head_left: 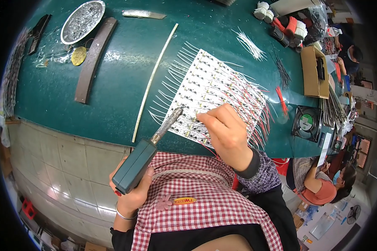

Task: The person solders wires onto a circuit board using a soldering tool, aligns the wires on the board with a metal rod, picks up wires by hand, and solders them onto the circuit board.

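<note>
My left hand (135,194) grips a soldering gun (135,165) with a dark green body. Its grey, crusted tip reaches the near left part of a white circuit board panel (192,85). Rows of small black parts cover this panel. White wires (168,90) stick out along its left side, and red wires (255,121) fan out at its right. Over the panel's near half, my right hand (228,131) is closed in a pinch, its fingertips close to the soldering gun's tip. Whatever lies between those fingers is too small to make out.
A long pale stick (155,81) lies left of the panel, then a brown bar (95,60) and a metal bowl (83,21). Loose white wires (250,44), black wires (282,69) and red wires (281,100) lie right. A fan (307,121) and cardboard box (315,73) stand beyond; people sit farther right.
</note>
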A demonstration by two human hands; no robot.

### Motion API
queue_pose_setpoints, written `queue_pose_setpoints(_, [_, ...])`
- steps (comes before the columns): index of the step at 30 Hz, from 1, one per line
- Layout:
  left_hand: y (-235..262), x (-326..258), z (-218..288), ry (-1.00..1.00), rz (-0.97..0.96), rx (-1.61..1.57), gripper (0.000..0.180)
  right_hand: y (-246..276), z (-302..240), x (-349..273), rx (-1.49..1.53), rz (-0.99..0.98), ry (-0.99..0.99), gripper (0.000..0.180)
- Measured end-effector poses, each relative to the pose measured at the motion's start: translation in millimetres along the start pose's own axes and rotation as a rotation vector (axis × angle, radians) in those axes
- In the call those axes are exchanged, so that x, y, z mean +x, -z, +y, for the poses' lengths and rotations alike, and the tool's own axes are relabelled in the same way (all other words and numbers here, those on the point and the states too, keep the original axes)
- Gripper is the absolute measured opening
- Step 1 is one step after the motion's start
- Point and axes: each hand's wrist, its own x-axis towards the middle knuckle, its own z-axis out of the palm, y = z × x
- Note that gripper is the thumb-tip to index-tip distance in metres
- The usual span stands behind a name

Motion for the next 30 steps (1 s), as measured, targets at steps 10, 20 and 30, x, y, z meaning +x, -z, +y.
queue_pose_setpoints(10, [3,-4,-3,0.050,-0.039,0.011,0.023,-14,7,-9,0.031,-0.023,-0.076,0.027])
queue_pose_setpoints(20, [3,3,6,-0.049,-0.091,0.091,0.018,-15,6,-9,0.008,-0.029,-0.088,0.027])
queue_pose_setpoints(30, [1,3,5,-0.025,-0.108,0.063,0.017,-15,4,-8,-0.018,-0.048,-0.090,0.027])
